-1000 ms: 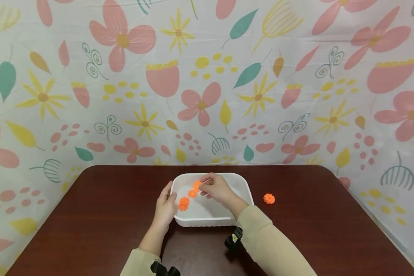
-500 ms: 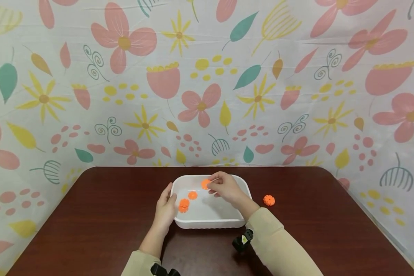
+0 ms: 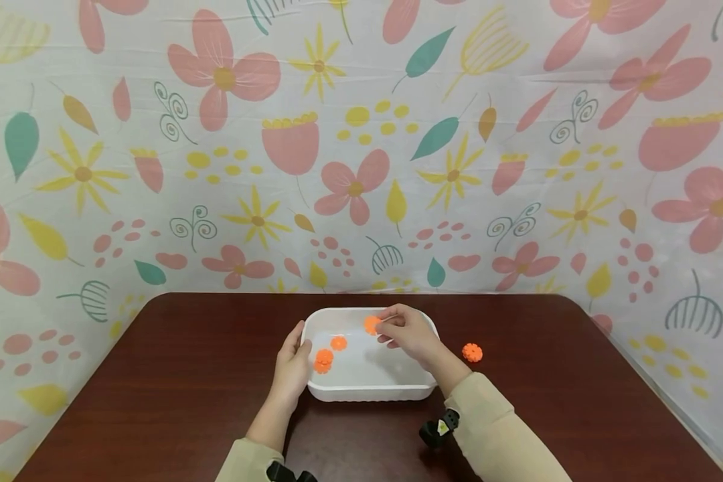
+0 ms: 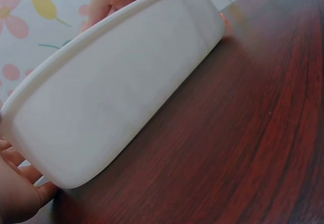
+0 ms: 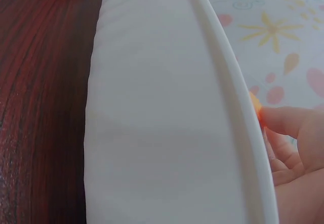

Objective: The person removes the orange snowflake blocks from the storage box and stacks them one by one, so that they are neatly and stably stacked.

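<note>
My left hand (image 3: 292, 365) grips the left side of a white rectangular tray (image 3: 370, 389), thumb at the rim and fingers along the outer wall. Over the tray's back right part, my right hand (image 3: 411, 333) pinches an orange flower-shaped disc (image 3: 371, 325) between thumb and fingertips. One loose orange disc (image 3: 339, 343) lies inside on the left. Nearer the left wall, two overlapping orange discs (image 3: 323, 361) lie together. In the right wrist view, the tray wall hides most of the pinched disc (image 5: 255, 105).
To the right of the tray, a cluster of orange discs (image 3: 472, 353) sits on the dark reddish-brown wooden table (image 3: 548, 402). Behind the table's back edge hangs a white cloth (image 3: 361, 261) with printed flowers and leaves.
The right hand has moved right with its disc, away from the loose disc on the left, which now shows whole. The left hand keeps its grip on the tray.
</note>
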Motion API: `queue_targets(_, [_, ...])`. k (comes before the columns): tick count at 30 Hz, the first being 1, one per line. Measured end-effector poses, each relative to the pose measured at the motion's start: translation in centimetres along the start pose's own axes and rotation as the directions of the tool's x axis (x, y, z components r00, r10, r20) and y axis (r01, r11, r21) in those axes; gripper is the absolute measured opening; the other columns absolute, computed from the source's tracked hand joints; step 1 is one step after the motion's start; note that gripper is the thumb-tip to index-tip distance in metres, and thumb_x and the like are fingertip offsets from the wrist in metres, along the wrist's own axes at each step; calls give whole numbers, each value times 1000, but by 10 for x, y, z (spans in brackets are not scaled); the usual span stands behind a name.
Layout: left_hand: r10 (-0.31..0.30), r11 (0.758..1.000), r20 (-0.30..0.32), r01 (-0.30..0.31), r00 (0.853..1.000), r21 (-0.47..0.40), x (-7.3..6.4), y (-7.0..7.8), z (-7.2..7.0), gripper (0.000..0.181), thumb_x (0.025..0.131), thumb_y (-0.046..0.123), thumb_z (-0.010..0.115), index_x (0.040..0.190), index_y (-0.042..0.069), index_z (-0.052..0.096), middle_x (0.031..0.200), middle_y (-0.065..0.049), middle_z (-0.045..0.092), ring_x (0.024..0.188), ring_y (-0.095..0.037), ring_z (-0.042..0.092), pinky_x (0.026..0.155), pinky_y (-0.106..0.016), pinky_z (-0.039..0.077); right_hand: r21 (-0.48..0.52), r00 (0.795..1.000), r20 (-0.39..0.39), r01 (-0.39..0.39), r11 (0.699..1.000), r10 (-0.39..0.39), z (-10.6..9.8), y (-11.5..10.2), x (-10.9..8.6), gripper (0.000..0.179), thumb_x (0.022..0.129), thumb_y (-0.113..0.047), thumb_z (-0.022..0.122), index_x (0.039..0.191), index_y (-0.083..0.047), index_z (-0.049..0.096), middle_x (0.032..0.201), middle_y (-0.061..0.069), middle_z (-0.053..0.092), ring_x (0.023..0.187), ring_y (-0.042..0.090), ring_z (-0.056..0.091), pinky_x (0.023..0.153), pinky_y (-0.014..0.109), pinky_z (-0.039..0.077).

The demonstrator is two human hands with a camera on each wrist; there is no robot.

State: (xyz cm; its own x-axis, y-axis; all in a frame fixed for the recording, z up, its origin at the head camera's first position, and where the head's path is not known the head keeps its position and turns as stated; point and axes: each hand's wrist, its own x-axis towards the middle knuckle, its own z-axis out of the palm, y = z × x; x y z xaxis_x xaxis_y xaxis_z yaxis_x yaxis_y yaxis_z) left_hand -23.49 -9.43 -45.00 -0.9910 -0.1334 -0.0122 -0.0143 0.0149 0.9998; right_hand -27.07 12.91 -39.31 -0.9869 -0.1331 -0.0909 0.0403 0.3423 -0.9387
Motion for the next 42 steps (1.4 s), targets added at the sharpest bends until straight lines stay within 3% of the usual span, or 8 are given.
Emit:
queue_targets(12, [10, 1000, 1, -10, 1000, 16, 1, 0, 5, 50, 99, 12, 40, 148, 6, 30, 151, -19, 32, 136, -36, 34, 112, -52, 29, 16, 1000, -3, 29, 999, -29, -15, 3, -10, 21, 88, -13, 65, 106, -3, 61, 91, 10, 70, 79, 23, 68, 73, 38, 57])
queue_targets(24, [7, 1000, 2, -7, 1000, 23, -2, -2, 3, 50, 99, 12, 40, 148, 5, 29, 152, -18, 31, 139, -34, 31, 113, -50, 26, 32, 997, -40, 65, 997, -64, -31, 11, -12, 26, 89, -14, 65, 111, 0, 60, 92, 12, 71, 77, 19, 67, 70, 34, 57])
queue_targets(29, [-1, 1000, -5, 2, 1000, 27, -3, -1, -1, 51, 100, 11, 39, 149, 6, 28, 154, -16, 28, 141, -33, 27, 114, -50, 24, 56, 996, -26, 89, 994, -87, -36, 12, -13, 28, 90, -15, 63, 112, 1, 58, 91, 9, 71, 79, 19, 68, 71, 34, 57])
queue_targets(42, [9, 999, -5, -9, 1000, 36, -2, -1, 0, 50, 99, 11, 39, 148, 6, 29, 153, -16, 30, 140, -33, 28, 114, -49, 24, 120, 994, -93, 69, 990, -58, -59, 21, -19, 31, 91, -14, 62, 115, 4, 56, 83, 0, 69, 73, 11, 65, 64, 28, 55])
